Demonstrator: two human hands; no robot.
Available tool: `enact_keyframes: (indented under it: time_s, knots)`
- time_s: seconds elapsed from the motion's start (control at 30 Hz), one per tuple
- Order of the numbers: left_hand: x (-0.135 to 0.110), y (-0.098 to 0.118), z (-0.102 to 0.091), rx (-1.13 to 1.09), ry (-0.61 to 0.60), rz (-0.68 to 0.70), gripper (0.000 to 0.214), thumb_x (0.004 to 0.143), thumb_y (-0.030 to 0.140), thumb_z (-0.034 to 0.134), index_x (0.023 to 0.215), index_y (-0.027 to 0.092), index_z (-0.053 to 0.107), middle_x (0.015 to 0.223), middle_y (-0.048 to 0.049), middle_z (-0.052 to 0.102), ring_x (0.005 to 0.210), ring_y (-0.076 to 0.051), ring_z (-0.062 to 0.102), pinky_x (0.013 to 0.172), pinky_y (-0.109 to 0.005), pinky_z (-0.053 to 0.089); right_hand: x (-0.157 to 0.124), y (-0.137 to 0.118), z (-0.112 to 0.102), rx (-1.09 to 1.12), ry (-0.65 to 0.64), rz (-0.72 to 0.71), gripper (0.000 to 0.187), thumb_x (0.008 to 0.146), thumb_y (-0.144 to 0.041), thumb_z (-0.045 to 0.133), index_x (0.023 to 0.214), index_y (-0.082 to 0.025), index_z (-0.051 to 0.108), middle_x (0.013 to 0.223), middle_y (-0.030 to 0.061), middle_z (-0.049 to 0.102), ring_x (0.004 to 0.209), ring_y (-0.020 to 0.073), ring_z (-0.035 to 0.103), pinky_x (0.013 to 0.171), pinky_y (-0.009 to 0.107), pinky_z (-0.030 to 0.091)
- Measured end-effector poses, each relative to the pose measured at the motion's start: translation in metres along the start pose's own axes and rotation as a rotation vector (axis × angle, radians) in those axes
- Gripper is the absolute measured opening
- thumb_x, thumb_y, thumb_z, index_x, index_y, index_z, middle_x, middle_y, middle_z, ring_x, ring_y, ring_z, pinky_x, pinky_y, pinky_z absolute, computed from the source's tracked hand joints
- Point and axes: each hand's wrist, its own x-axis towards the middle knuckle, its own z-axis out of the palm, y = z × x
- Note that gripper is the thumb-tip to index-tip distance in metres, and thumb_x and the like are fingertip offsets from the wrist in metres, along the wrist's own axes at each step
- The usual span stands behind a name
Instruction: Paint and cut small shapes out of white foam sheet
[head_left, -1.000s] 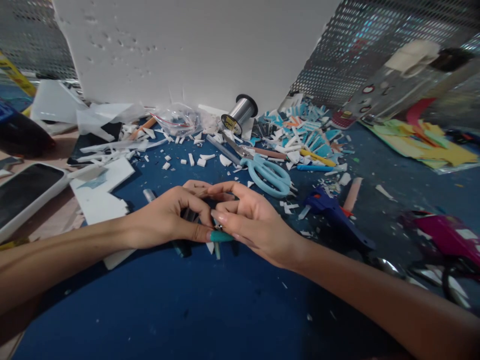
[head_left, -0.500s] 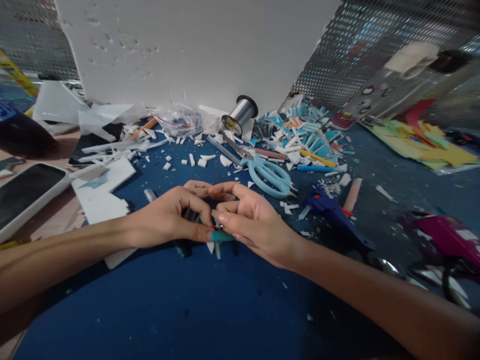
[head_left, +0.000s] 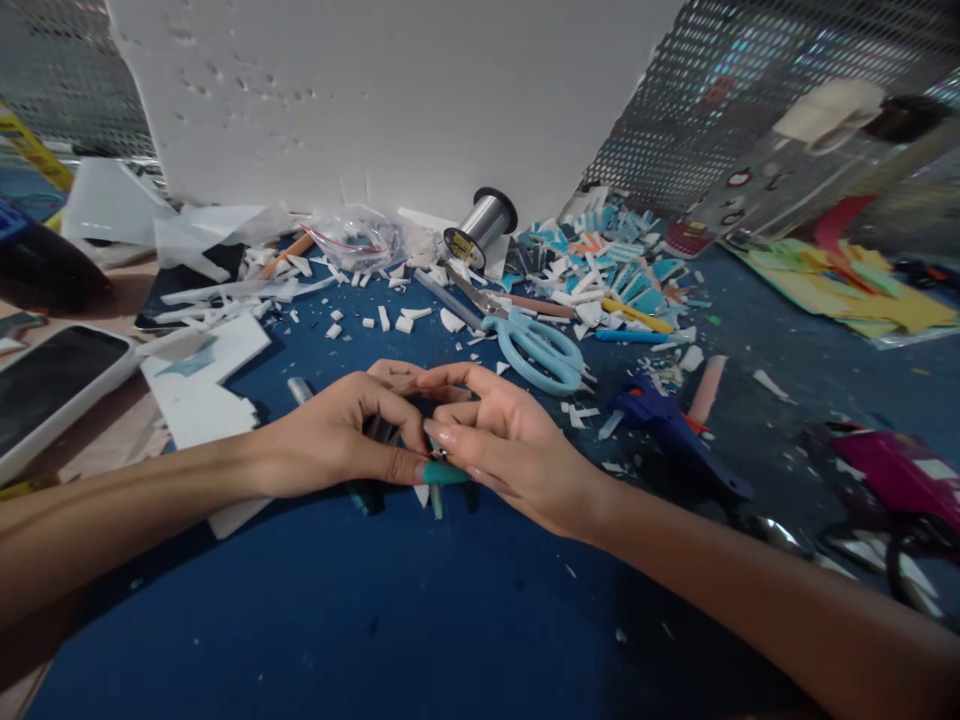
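Note:
My left hand (head_left: 345,435) and my right hand (head_left: 517,445) meet over the blue table, fingers curled toward each other and closed. Between their fingertips sits a small shiny metallic bit (head_left: 439,455), mostly hidden by the fingers. A teal tapered shape (head_left: 447,473) extends from my left thumb tip toward my right fingers; whether it is a long nail or a separate piece I cannot tell. Just below it, pale slivers (head_left: 436,500) show. Under my left hand lies a clear stick (head_left: 300,390), partly covered.
Beyond my hands lie light-blue scissors (head_left: 540,350), a wire spool (head_left: 480,228) and a heap of foam scraps (head_left: 615,260). Right of my hand are a blue glue gun (head_left: 667,430) and a magenta tool (head_left: 892,470). White board pieces (head_left: 199,380) and a phone (head_left: 60,385) lie left.

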Motion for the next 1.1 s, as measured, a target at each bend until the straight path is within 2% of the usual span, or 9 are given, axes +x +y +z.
enact_keyframes:
  time_s: [0.13,0.37,0.57,0.83,1.1]
  knots:
    - [-0.0005,-0.0016,-0.0002,-0.016,-0.004,-0.039,0.019,0.077,0.03,0.078,0.061,0.02,0.072,0.062,-0.0006,0.062,0.084,-0.021,0.057,0.072,-0.033,0.042,-0.0001,0.0,0.0001,0.007,-0.004,-0.002,0.03,0.083,-0.017,0.068,0.108,-0.02,0.05,0.061,-0.0094,0.053,0.049,0.0048,0.031,0.047,0.02,0.024]
    - [-0.0017,-0.001,-0.0012,0.05,0.017,-0.004,0.02,0.077,0.031,0.079,0.061,0.022,0.073,0.078,-0.0026,0.071,0.103,-0.026,0.056,0.09,-0.039,0.04,-0.0003,0.0005,0.0002,0.004,-0.005,0.0,0.031,0.083,-0.017,0.068,0.108,-0.02,0.05,0.061,-0.0093,0.053,0.05,0.0053,0.032,0.048,0.02,0.025]
    - [-0.0018,0.0002,-0.0004,0.04,0.02,0.009,0.02,0.077,0.028,0.079,0.059,0.023,0.072,0.07,-0.0013,0.067,0.104,-0.026,0.055,0.091,-0.04,0.039,-0.0005,-0.0003,0.0004,0.004,0.0,0.0,0.031,0.083,-0.016,0.068,0.108,-0.019,0.051,0.061,-0.0097,0.053,0.048,0.0049,0.031,0.047,0.02,0.022]
    - [-0.0015,-0.0005,-0.0002,0.041,0.024,0.017,0.017,0.076,0.027,0.079,0.06,0.024,0.074,0.075,-0.0007,0.071,0.109,-0.026,0.054,0.097,-0.042,0.036,-0.0004,0.0011,0.0001,0.019,-0.015,-0.018,0.029,0.084,-0.017,0.067,0.108,-0.019,0.05,0.058,-0.0113,0.049,0.046,0.0045,0.029,0.045,0.021,0.021]
    - [-0.0012,-0.0021,-0.0005,-0.014,-0.009,-0.013,0.016,0.078,0.027,0.079,0.063,0.021,0.075,0.077,-0.0028,0.071,0.089,-0.022,0.059,0.081,-0.037,0.043,-0.0004,0.0003,0.0014,0.014,-0.009,-0.016,0.03,0.083,-0.016,0.066,0.107,-0.019,0.05,0.058,-0.011,0.05,0.047,0.0049,0.031,0.046,0.02,0.023]
